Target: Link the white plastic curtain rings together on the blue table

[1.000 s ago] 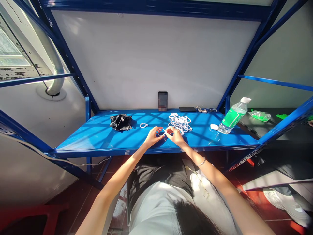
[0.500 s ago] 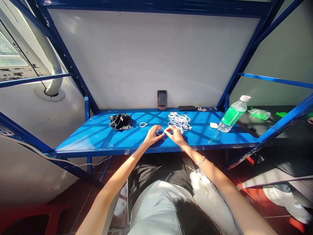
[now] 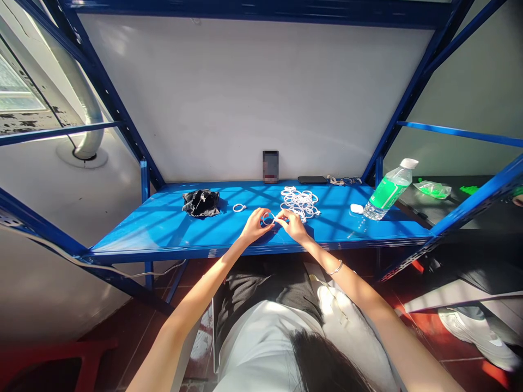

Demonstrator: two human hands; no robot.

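My left hand [image 3: 254, 225] and my right hand [image 3: 294, 226] meet over the front middle of the blue shelf [image 3: 163, 228]. Both pinch a small white ring [image 3: 268, 219] between their fingertips, just above the shelf surface. Behind my right hand lies a tangled pile of white rings [image 3: 301, 202]. One single white ring [image 3: 239, 207] lies apart, to the left of my hands. A thin bracelet sits on my right wrist.
A crumpled black bag [image 3: 201, 202] lies at the left. A dark phone stands against the back wall [image 3: 270, 166], another flat phone [image 3: 312, 180] lies beside it. A green-labelled water bottle [image 3: 388, 190] and a small white case [image 3: 357, 208] stand at the right. Blue rack posts frame both sides.
Both hands stay on the white ring at the same place; only the fingers have shifted slightly.
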